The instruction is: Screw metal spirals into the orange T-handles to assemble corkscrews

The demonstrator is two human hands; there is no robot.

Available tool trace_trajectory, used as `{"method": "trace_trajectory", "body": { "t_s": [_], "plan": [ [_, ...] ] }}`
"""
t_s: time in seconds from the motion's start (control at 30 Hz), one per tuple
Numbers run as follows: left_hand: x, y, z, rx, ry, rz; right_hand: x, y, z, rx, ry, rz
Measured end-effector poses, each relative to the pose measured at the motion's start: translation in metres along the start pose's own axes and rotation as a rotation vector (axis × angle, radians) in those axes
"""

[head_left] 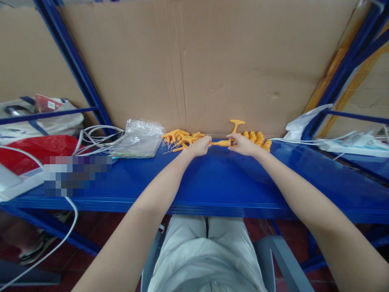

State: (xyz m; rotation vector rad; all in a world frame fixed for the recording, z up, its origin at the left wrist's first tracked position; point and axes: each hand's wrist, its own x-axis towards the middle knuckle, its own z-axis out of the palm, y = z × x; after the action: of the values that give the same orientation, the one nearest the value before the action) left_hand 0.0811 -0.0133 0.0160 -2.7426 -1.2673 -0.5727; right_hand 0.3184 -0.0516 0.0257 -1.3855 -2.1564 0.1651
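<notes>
Between my two hands, at the back of the blue table, lies an orange threaded piece (221, 143), roughly level. My left hand (200, 146) is closed at its left end. At its right end my right hand (242, 144) has its fingers closed around the orange part. Behind my right hand stands an orange T-shaped handle (237, 124). Several orange cylindrical pieces (257, 138) sit just right of that hand. Orange handles (176, 135) are piled left of my left hand, with thin metal spirals (170, 145) beside them.
Clear plastic bags (138, 140) and white cables (91, 134) lie left on the blue table (219, 182). Cardboard (212, 65) rises behind. A red bag (39, 148) is at far left, a white power strip (358, 146) at right. Someone's foot (38, 247) shows below left.
</notes>
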Motion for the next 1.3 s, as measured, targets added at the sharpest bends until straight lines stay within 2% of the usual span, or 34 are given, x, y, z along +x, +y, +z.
{"method": "trace_trajectory", "body": {
  "t_s": [0.2,0.37,0.5,0.7,0.97,1.3],
  "plan": [
    [0.0001,-0.0055,0.0025,-0.01,0.035,0.011,0.0047,0.0114,0.0047,0.191,0.033,0.062],
    [-0.0004,-0.0064,0.0021,-0.002,0.041,0.05,0.0072,0.0075,0.0065,0.355,-0.03,0.201],
    [-0.0016,-0.0021,0.0002,0.009,0.011,0.033,0.0054,0.0043,0.0059,0.41,-0.032,0.26],
    [-0.0013,-0.0014,0.0008,0.005,0.015,0.02,0.0023,0.0079,0.0026,0.341,-0.119,0.201],
    [-0.0018,-0.0018,-0.0009,0.019,0.028,0.039,-0.0003,0.0057,-0.0006,0.419,-0.158,0.289],
    [-0.0026,0.0001,-0.0007,0.018,0.019,0.037,-0.0001,0.0115,-0.0005,0.435,-0.157,0.23]
  ]
}}
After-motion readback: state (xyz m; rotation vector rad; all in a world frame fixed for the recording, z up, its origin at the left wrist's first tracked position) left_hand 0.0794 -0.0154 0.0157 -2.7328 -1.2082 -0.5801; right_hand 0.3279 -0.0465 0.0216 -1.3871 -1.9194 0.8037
